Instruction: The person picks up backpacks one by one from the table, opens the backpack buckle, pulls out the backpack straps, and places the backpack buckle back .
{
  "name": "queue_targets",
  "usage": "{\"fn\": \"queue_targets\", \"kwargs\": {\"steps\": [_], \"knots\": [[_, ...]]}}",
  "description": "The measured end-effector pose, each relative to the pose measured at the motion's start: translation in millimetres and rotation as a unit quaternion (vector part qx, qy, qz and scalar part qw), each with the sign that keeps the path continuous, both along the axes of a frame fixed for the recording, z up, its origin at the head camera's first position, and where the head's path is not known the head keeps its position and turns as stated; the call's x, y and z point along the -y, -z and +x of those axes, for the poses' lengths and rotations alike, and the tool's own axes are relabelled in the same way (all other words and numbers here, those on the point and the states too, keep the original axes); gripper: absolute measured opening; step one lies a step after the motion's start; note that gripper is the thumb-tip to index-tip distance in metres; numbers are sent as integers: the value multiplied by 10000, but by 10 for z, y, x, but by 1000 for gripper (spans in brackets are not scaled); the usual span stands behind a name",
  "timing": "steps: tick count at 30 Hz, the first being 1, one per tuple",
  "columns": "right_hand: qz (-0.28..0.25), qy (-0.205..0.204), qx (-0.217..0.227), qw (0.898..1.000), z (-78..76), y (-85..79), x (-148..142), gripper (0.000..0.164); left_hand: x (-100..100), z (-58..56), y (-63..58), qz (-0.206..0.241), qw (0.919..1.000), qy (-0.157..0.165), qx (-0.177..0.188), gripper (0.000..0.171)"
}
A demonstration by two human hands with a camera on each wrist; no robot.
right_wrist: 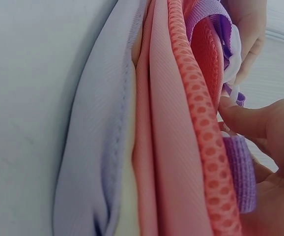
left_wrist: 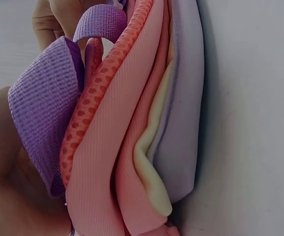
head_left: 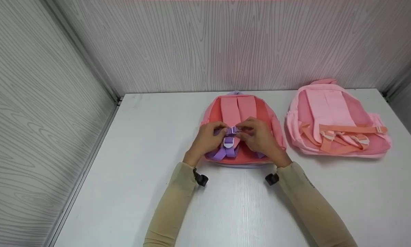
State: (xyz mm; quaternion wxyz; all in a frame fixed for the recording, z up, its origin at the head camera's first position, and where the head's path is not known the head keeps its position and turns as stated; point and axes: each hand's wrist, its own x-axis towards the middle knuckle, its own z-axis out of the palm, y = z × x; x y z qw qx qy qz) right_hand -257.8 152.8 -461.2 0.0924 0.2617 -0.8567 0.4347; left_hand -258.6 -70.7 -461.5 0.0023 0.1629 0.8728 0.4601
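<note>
A coral-pink children's backpack (head_left: 277, 132) lies on the table with its shoulder straps (head_left: 230, 109) facing up. Over its middle, my left hand (head_left: 207, 139) pinches a purple strap at a small buckle (head_left: 232, 130). From the other side my right hand (head_left: 258, 135) pinches the strap's opposite part, thumb and fingers meeting near the same buckle. Just below sits a white strap adjuster (head_left: 229, 142) with purple webbing. A purple webbing loop (left_wrist: 46, 108) stands beside my left hand in the left wrist view. The right wrist view shows purple webbing (right_wrist: 240, 172) by my right hand; the buckle's fastening is too small to tell.
A light pink backpack (head_left: 328, 106) with orange straps (head_left: 349, 129) lies to the right on the white table (head_left: 150, 137). A wood-grain panel (head_left: 205, 44) rises along the back, and another panel (head_left: 37, 120) stands at the left.
</note>
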Motion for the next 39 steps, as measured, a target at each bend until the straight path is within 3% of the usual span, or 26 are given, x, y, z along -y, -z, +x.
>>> {"fn": "queue_targets", "kwargs": {"steps": [13, 21, 39], "knots": [[-4, -32, 72, 10000, 4, -8, 8, 19, -19, -8, 31, -16, 9998, -116, -147, 17], [-104, -60, -259, 9996, -3, 6, 10, 18, -34, 2, 36, 84, 9999, -101, -70, 18], [-59, 138, 62, 9999, 4, 34, 29, 21, -63, -3, 56, 281, 9993, -113, 203, 17]]}}
